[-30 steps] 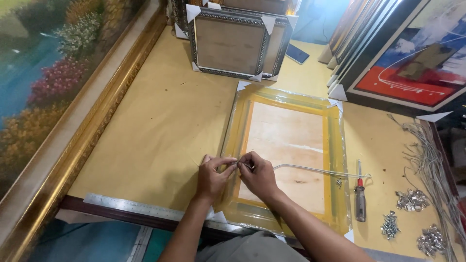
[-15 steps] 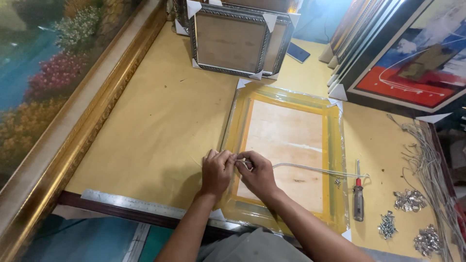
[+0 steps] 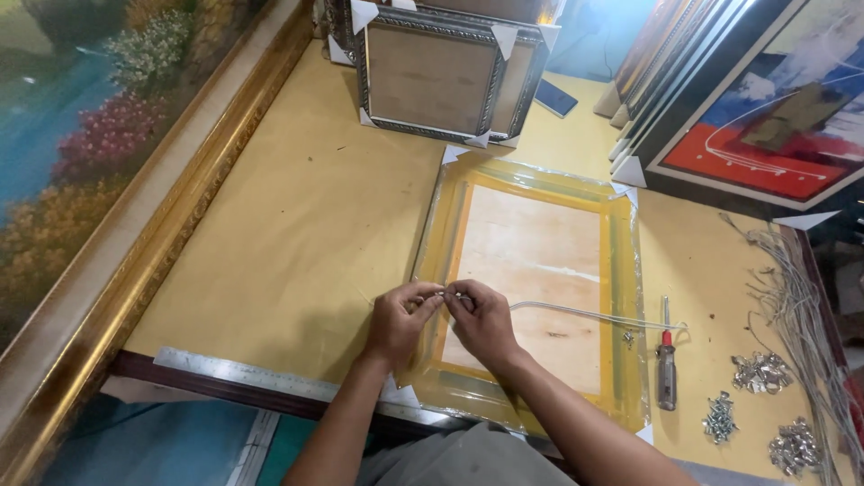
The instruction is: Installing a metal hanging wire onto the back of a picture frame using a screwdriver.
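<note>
Both hands meet over the left rail of the wrapped frame (image 3: 531, 297), which lies face down near the table's (image 3: 297, 225) front edge. The left hand (image 3: 400, 322) and right hand (image 3: 481, 319) have fingertips pinched shut on the end of a thin wire (image 3: 585, 313), held between them. The wire runs rightward across the frame's back toward a screwdriver (image 3: 666, 369) beside its right rail.

2 hands (image 3: 441, 319), 1 screwdriver (image 3: 666, 369), 3 hardware piles (image 3: 760, 372), 1 wrapped frame (image 3: 621, 270).
</note>
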